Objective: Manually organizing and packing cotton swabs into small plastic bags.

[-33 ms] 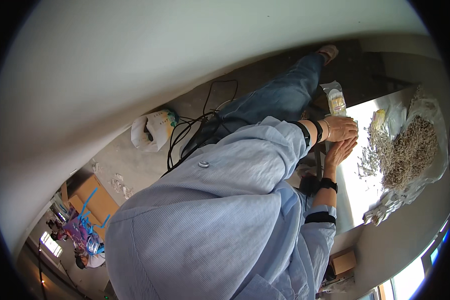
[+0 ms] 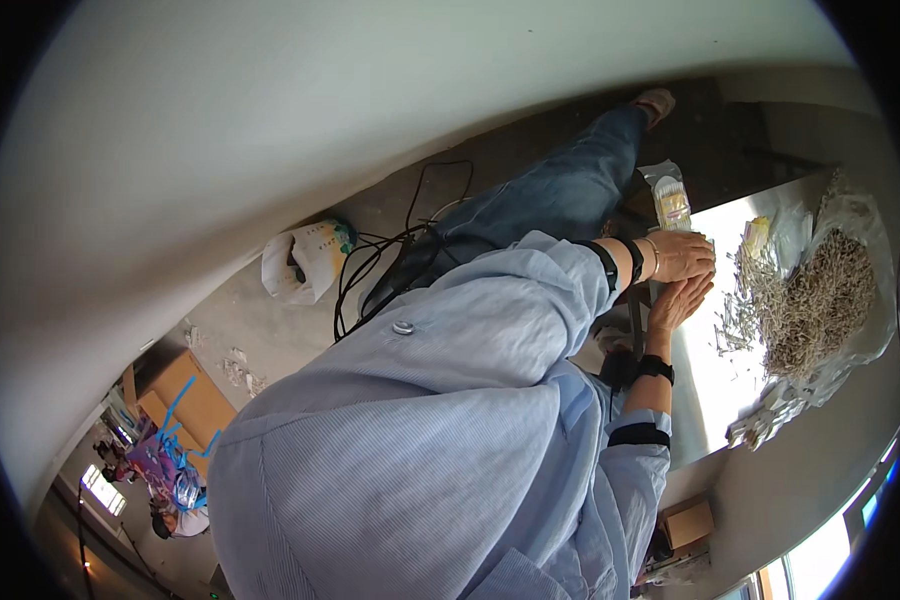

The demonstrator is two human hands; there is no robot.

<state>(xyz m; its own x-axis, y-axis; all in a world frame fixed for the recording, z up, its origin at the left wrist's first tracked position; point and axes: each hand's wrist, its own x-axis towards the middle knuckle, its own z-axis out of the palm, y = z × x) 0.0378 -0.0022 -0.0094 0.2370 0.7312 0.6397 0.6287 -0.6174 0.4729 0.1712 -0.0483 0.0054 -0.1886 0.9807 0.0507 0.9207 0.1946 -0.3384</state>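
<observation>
My left hand (image 2: 682, 257) and my right hand (image 2: 680, 302) meet at the near edge of a shiny pale tabletop (image 2: 707, 390). The left fingers curve over, pressed together; the right fingers lie close against them, longer and straighter. Whatever is between the hands is hidden. Beside the left hand, a clear packet (image 2: 673, 205) with yellowish-white thin sticks rests at the table's edge. Beyond my hands, a large heap of small, thin beige pieces (image 2: 818, 305) lies on clear plastic sheeting (image 2: 882, 285), with loose pieces strewn toward me.
A white patterned bag (image 2: 305, 265) stands on the floor near black cables (image 2: 355, 285). Clear plastic bags (image 2: 792, 235) lie by the heap. A cardboard box (image 2: 690, 523) sits low beyond the table. Another person (image 2: 182, 520) is in the distance at lower left.
</observation>
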